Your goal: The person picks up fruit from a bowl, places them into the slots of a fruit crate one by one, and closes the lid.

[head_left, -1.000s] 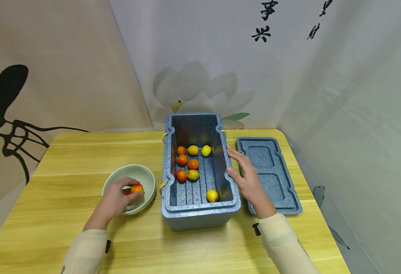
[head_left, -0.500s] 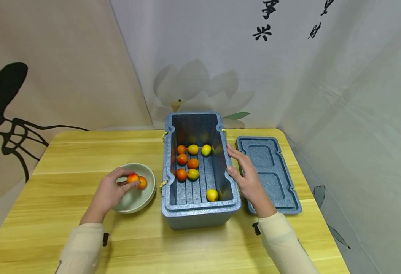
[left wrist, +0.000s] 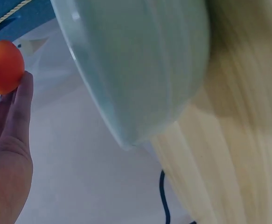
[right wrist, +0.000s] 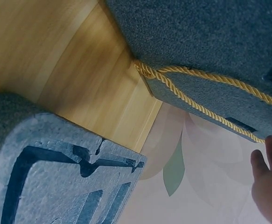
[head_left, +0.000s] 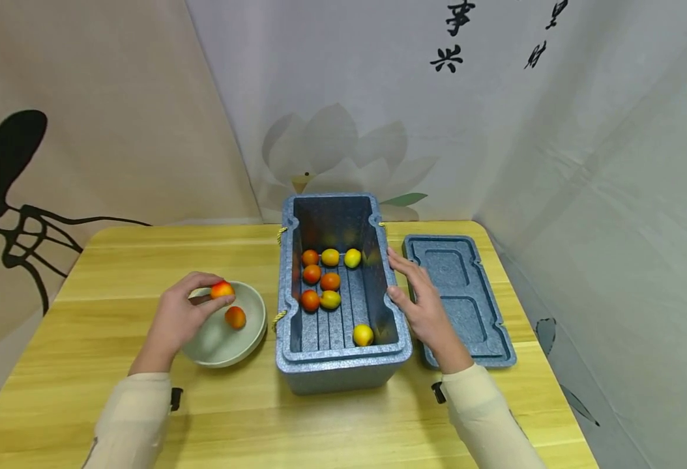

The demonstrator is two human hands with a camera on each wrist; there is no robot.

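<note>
In the head view, my left hand (head_left: 182,314) pinches a small round orange-red fruit (head_left: 222,290) between thumb and fingers, above the far left of a pale green bowl (head_left: 217,346). The left wrist view shows this held fruit (left wrist: 6,67) at its left edge. Inside the bowl lies a second orange-red fruit (head_left: 235,317). My right hand (head_left: 430,314) rests against the right rim of a deep grey-blue foam box (head_left: 343,359), fingers fairly straight. On the box's ribbed floor sit several orange-red fruits (head_left: 330,281) and several yellow fruits (head_left: 363,335), which look like lemons.
A grey-blue foam lid (head_left: 467,299) with recessed panels lies right of the box. Twisted yellow rope (right wrist: 215,77) runs along the box's side. Everything stands on a light wooden table (head_left: 244,420), with a printed fabric backdrop (head_left: 343,78) behind it.
My left hand has lifted one fruit from the bowl and drawn it up and leftward. The other fruit now shows alone in the bowl. My right hand stays at the rim.
</note>
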